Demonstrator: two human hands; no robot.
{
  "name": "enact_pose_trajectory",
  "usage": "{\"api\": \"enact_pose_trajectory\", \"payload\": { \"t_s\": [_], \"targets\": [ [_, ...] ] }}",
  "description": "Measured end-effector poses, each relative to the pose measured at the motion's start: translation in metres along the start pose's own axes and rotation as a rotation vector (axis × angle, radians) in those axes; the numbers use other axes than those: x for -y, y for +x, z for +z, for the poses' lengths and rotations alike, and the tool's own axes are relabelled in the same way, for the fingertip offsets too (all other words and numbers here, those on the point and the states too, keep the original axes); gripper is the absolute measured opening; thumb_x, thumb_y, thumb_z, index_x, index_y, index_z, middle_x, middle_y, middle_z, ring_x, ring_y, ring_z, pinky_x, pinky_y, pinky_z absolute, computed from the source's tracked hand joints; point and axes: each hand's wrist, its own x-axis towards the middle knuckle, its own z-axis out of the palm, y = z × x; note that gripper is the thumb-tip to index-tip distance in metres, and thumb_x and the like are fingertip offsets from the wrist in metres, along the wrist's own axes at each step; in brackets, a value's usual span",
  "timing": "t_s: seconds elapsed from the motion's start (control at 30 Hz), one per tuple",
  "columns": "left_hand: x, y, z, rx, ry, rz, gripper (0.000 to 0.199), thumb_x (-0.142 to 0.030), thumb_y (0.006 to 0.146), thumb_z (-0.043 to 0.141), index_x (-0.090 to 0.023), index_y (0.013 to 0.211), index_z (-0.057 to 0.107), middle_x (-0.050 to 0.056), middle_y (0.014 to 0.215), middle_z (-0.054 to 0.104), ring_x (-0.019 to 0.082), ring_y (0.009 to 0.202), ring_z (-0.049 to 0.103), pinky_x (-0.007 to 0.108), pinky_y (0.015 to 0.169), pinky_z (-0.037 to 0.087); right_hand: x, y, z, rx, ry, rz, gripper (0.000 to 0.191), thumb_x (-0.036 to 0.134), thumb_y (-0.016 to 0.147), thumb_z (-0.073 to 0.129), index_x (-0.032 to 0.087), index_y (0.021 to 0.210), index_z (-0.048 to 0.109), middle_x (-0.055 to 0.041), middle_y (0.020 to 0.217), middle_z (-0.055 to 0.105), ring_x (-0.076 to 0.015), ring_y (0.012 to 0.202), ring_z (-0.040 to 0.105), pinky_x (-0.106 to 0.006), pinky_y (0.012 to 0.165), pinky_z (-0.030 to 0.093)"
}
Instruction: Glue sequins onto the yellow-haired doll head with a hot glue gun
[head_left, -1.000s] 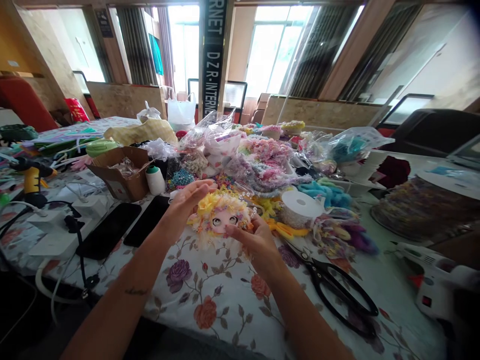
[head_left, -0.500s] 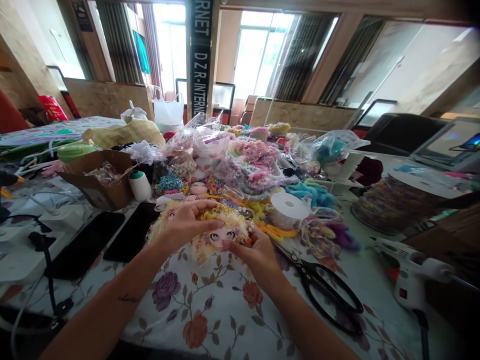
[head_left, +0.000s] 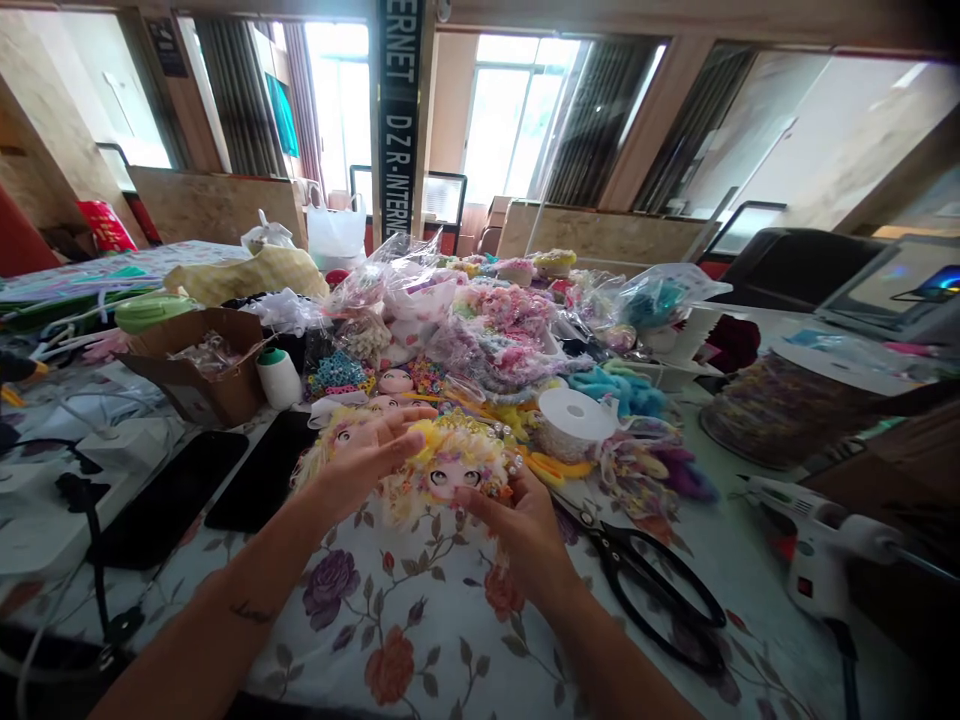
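A doll head [head_left: 454, 478] with curly pale-yellow hair, a painted face and beads along its right side is between my hands above the flowered tablecloth. My right hand [head_left: 525, 515] grips its lower right side, thumb across the lower face. At the upper left, my left hand [head_left: 367, 455] has its thumb and fingers closed at the yellow hair; the fingertips are partly hidden. Behind my left hand lies another blond doll head [head_left: 343, 437], largely covered by it. Black-handled scissors [head_left: 652, 580] rest to the right of my right hand.
A white-flanged spool [head_left: 577, 415], yarn heap [head_left: 510, 320] and blue beads [head_left: 337, 372] lie beyond my hands. At left are two black phones [head_left: 172, 495], a cardboard box [head_left: 202, 375] and a thread cone [head_left: 278, 378]. A glue gun [head_left: 817, 540] and large spool [head_left: 787, 405] stand right.
The doll head has shifted slightly right, with my right hand on it. My left thumb has moved off the forehead, up to the hair's left edge, uncovering more of the hair.
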Motion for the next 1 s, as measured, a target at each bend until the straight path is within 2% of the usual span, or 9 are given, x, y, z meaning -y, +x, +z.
{"api": "enact_pose_trajectory", "payload": {
  "t_s": [0.13, 0.27, 0.37, 0.47, 0.57, 0.67, 0.77, 0.87, 1.0],
  "targets": [
    [0.009, 0.003, 0.002, 0.062, -0.014, -0.014, 0.033, -0.031, 0.073, 0.075, -0.022, 0.104, 0.067, 0.002, 0.089, 0.066, 0.014, 0.079, 0.061, 0.023, 0.072, 0.048, -0.001, 0.000, 0.000, 0.016, 0.012, 0.004, 0.062, 0.035, 0.052, 0.089, 0.020, 0.107, 0.064, -0.0065, 0.097, 0.073, -0.0289, 0.087, 0.070, -0.042, 0.081, 0.057],
    [0.016, 0.004, 0.004, -0.010, 0.011, 0.011, 0.024, -0.029, 0.070, 0.077, -0.019, 0.091, 0.070, 0.000, 0.081, 0.065, 0.011, 0.070, 0.058, 0.021, 0.065, 0.046, -0.005, 0.003, -0.003, -0.015, -0.011, 0.015, 0.061, 0.034, 0.048, 0.090, 0.020, 0.101, 0.065, -0.0056, 0.092, 0.074, -0.0277, 0.086, 0.069, -0.038, 0.078, 0.057],
    [0.019, 0.005, 0.005, -0.061, 0.020, 0.021, 0.026, -0.029, 0.066, 0.080, -0.020, 0.089, 0.070, -0.001, 0.079, 0.065, 0.011, 0.067, 0.056, 0.022, 0.063, 0.045, -0.008, 0.006, -0.005, -0.041, -0.034, 0.031, 0.055, 0.034, 0.047, 0.090, 0.020, 0.095, 0.066, -0.0047, 0.086, 0.074, -0.0279, 0.085, 0.069, -0.037, 0.076, 0.058],
    [0.019, 0.006, 0.007, -0.077, 0.033, 0.023, 0.029, -0.031, 0.064, 0.081, -0.019, 0.088, 0.070, 0.000, 0.078, 0.066, 0.013, 0.069, 0.057, 0.024, 0.064, 0.045, -0.008, 0.006, -0.005, -0.022, -0.050, 0.041, 0.053, 0.033, 0.050, 0.089, 0.020, 0.095, 0.066, -0.0054, 0.092, 0.074, -0.0285, 0.089, 0.069, -0.038, 0.079, 0.057],
    [0.016, 0.005, 0.008, -0.051, -0.002, 0.011, 0.031, -0.034, 0.068, 0.078, -0.019, 0.094, 0.069, 0.002, 0.084, 0.067, 0.015, 0.074, 0.060, 0.026, 0.067, 0.047, -0.007, 0.006, -0.005, -0.010, -0.039, 0.049, 0.053, 0.031, 0.053, 0.088, 0.021, 0.100, 0.064, -0.0065, 0.099, 0.073, -0.0293, 0.092, 0.068, -0.041, 0.083, 0.055],
    [0.013, 0.003, 0.009, 0.014, -0.056, -0.006, 0.038, -0.037, 0.075, 0.072, -0.020, 0.109, 0.065, 0.005, 0.096, 0.069, 0.018, 0.084, 0.063, 0.028, 0.073, 0.048, -0.006, 0.005, -0.004, -0.017, 0.000, 0.048, 0.055, 0.031, 0.055, 0.088, 0.021, 0.102, 0.062, -0.0072, 0.098, 0.073, -0.0293, 0.091, 0.068, -0.043, 0.084, 0.054],
    [0.012, 0.003, 0.010, 0.060, -0.066, -0.005, 0.050, -0.032, 0.071, 0.076, -0.023, 0.118, 0.060, 0.006, 0.106, 0.067, 0.021, 0.093, 0.063, 0.030, 0.079, 0.049, -0.004, 0.004, -0.002, -0.028, 0.039, 0.040, 0.059, 0.032, 0.056, 0.087, 0.021, 0.108, 0.061, -0.0076, 0.100, 0.072, -0.0286, 0.089, 0.069, -0.041, 0.080, 0.055],
    [0.014, 0.004, 0.011, 0.025, -0.062, 0.018, 0.056, -0.026, 0.067, 0.079, -0.023, 0.119, 0.059, 0.006, 0.108, 0.067, 0.021, 0.095, 0.063, 0.031, 0.083, 0.049, -0.002, 0.003, -0.001, -0.037, 0.066, 0.049, 0.058, 0.034, 0.059, 0.085, 0.021, 0.110, 0.060, -0.0073, 0.099, 0.072, -0.0278, 0.087, 0.069, -0.037, 0.074, 0.056],
    [0.018, 0.004, 0.010, -0.017, -0.091, 0.048, 0.053, -0.024, 0.069, 0.077, -0.021, 0.118, 0.058, 0.007, 0.105, 0.068, 0.021, 0.092, 0.064, 0.032, 0.082, 0.050, 0.001, 0.001, 0.000, -0.048, 0.108, 0.093, 0.040, 0.040, 0.068, 0.077, 0.020, 0.100, 0.063, -0.0070, 0.096, 0.073, -0.0267, 0.085, 0.070, -0.034, 0.069, 0.056]
  ]
}}
